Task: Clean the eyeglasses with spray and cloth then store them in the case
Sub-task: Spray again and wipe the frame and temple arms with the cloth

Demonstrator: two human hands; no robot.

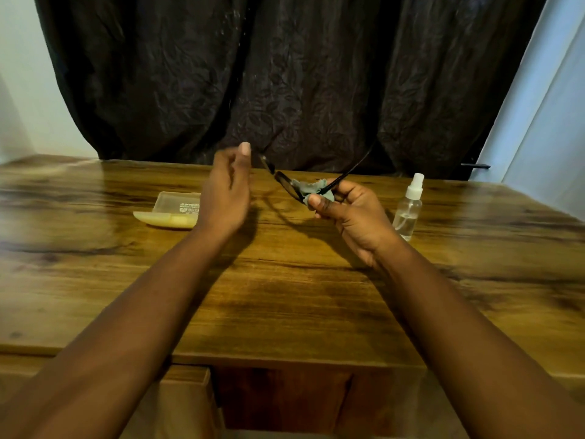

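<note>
right hand [351, 210]: pinching the eyeglasses [286, 185] and cloth [311, 190] together
left hand [226, 191]: loose, holding nothing
case [172, 210]: open, desk's [285, 296] far-left side
spray bottle [408, 210]: upright, far-right side

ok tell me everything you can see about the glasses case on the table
The glasses case is a pale yellowish, translucent plastic-looking box lying open on the wooden table, left of the left hand. Its lid stands tilted up at the back, with small printed lettering too blurred to read; the shallow tray half lies in front. Nothing visible sits inside, and the hand hides its right end. No hand touches it.
</note>
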